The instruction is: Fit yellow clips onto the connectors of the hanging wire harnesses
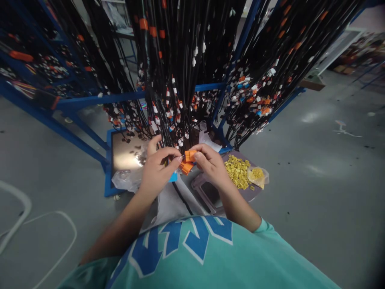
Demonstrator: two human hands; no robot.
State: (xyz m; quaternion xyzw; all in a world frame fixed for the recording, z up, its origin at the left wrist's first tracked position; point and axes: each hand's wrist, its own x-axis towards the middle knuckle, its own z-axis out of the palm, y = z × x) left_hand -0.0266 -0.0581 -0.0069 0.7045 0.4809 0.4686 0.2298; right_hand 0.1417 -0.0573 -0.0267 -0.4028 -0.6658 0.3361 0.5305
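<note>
2 hands (pixel 156 168). 2 orange plugs (pixel 190 155). 1 blue plug (pixel 173 177). 1 shirt (pixel 240 253). 1 clip bag (pixel 264 177). Loose yellow clips (pixel 236 170), black cables (pixel 183 52): too many to count.

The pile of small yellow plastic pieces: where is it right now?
In the head view, the yellow pile lies on a grey surface, just right of the person's right hand, beside a clear plastic bag.

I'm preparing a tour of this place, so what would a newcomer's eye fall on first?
Probably the mass of black cables hanging by the blue rack, filling the upper view. Next come the bright orange plugs at mid-view, between the left hand and right hand. The yellow pieces also stand out, heaped beside the right forearm.
</note>
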